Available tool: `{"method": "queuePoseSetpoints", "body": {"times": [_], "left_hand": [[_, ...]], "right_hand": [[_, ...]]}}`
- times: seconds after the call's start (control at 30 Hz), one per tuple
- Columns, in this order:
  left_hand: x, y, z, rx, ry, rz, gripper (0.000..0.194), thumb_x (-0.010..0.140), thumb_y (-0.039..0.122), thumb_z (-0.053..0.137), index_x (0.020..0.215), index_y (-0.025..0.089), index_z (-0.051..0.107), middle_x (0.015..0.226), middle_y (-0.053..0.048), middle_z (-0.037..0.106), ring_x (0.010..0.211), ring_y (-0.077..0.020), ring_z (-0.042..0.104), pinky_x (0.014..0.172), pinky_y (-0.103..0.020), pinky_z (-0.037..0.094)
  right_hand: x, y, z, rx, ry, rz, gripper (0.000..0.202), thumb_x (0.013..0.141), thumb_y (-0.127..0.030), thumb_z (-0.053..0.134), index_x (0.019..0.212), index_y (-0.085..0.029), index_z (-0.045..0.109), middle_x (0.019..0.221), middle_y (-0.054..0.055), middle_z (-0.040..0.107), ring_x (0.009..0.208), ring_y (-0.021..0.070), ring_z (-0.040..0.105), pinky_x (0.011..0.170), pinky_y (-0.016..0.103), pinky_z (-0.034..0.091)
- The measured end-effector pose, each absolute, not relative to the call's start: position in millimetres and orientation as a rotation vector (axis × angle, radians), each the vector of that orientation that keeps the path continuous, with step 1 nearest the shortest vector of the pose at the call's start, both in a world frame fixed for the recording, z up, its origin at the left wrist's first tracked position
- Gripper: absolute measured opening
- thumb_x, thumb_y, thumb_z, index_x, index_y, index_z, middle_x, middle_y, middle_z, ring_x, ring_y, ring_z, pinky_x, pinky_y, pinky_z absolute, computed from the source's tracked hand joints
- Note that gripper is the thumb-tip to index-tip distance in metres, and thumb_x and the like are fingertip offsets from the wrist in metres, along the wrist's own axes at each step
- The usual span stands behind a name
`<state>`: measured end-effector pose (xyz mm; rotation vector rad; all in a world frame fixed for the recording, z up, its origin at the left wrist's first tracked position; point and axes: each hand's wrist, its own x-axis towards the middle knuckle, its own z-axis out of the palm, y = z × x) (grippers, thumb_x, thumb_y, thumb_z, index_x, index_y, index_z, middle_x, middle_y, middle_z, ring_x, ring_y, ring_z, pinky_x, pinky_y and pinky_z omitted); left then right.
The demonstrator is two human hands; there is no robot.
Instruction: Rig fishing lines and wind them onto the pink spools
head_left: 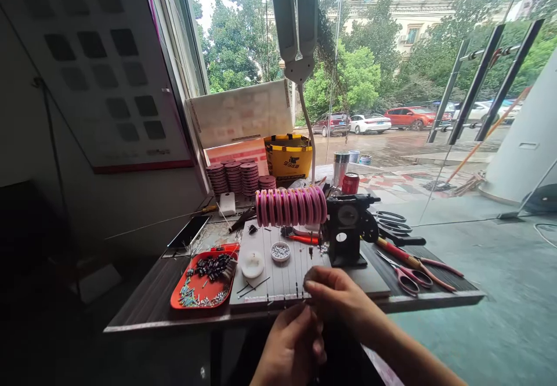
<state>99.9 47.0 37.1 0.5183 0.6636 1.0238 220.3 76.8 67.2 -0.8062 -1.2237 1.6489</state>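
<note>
At the front edge of the table, my left hand [290, 339] is closed, thumb against fingers, in a pinch. Just above it and to the right, my right hand [333, 287] pinches too. Whatever lies between the fingertips is too small to make out. Thin lines [282, 278] run down a pale board [374, 281] towards my hands from a row of pink spools [290, 207], mounted on a black hand-cranked machine [348, 229]. Small dark pieces hang on some lines. Beyond my hands sit a small dish of whitish beads [281, 251] and a round white container [252, 264].
A red tray [175, 300] at left holds black pieces and small tubes. Red-handled pliers [304, 238] lie under the spools. Scissors [408, 281] and larger tools are at right. Behind stand stacked pink discs [249, 178], a yellow bag [289, 162] and a red can [350, 183].
</note>
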Motion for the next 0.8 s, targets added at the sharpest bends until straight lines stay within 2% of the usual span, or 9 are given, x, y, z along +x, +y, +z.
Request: {"method": "queuePoseSetpoints", "body": {"times": [0.1,0.23,0.37,0.47,0.53,0.63,0.7,0.8], "left_hand": [[100,47,40,0.494,0.656,1.041,0.027,0.054,0.031,0.076,0.063,0.01,0.062,0.052,0.001,0.054,0.035,-0.003,0.043,0.036,-0.015,0.029],[100,46,41,0.489,0.628,1.055,0.024,0.056,0.028,0.075,0.062,0.009,0.062,0.052,0.0,0.054,0.037,-0.0033,0.043,0.038,-0.016,0.03],[100,47,41,0.482,0.641,1.059,0.025,0.053,0.029,0.076,0.062,0.009,0.063,0.051,0.0,0.054,0.038,-0.0038,0.043,0.038,-0.016,0.028],[100,48,39,0.492,0.655,1.077,0.026,0.052,0.03,0.077,0.063,0.01,0.063,0.05,0.0,0.054,0.038,-0.004,0.042,0.038,-0.016,0.027],[100,50,37,0.539,0.698,1.114,0.025,0.055,0.031,0.075,0.063,0.012,0.062,0.05,0.001,0.054,0.039,-0.0043,0.042,0.04,-0.017,0.028],[103,51,32,0.763,0.831,1.183,0.023,0.064,0.034,0.068,0.07,0.012,0.063,0.052,-0.001,0.058,0.046,-0.0085,0.048,0.048,-0.02,0.035],[105,50,29,0.93,0.961,1.258,0.027,0.067,0.034,0.064,0.083,0.012,0.064,0.058,-0.004,0.063,0.055,-0.014,0.054,0.059,-0.024,0.039],[108,46,31,1.093,1.175,1.417,0.039,0.067,0.029,0.065,0.102,0.014,0.06,0.066,-0.005,0.066,0.067,-0.0194,0.058,0.07,-0.025,0.037]], "right_hand": [[215,66,53,-0.773,-1.125,1.711,0.033,0.068,-0.045,0.062,0.066,-0.016,0.045,0.048,-0.004,0.048,0.04,0.0066,0.044,0.04,0.018,0.028],[212,63,42,-0.729,-1.062,1.767,0.031,0.07,-0.043,0.062,0.07,-0.016,0.046,0.049,-0.005,0.05,0.037,0.008,0.049,0.037,0.018,0.032],[210,63,37,-0.64,-1.042,1.837,0.029,0.072,-0.042,0.059,0.071,-0.017,0.045,0.049,-0.005,0.051,0.036,0.0106,0.051,0.035,0.02,0.037],[212,65,38,-0.704,-1.092,1.807,0.032,0.071,-0.045,0.058,0.071,-0.017,0.044,0.047,-0.004,0.05,0.036,0.0107,0.05,0.036,0.021,0.036],[218,70,44,-0.805,-1.196,1.659,0.032,0.071,-0.047,0.057,0.075,-0.017,0.048,0.048,-0.004,0.048,0.038,0.0098,0.047,0.039,0.021,0.033],[229,87,60,-1.055,-1.372,1.124,0.03,0.072,-0.046,0.054,0.083,-0.017,0.054,0.052,-0.004,0.046,0.043,0.0101,0.042,0.044,0.023,0.03],[234,100,71,-1.199,-1.436,0.795,0.024,0.073,-0.043,0.053,0.077,-0.019,0.056,0.051,-0.003,0.045,0.046,0.0118,0.04,0.048,0.025,0.028],[231,117,79,-1.26,-1.454,0.688,0.021,0.072,-0.04,0.055,0.065,-0.021,0.055,0.042,-0.003,0.044,0.045,0.0137,0.039,0.051,0.026,0.026]]}}
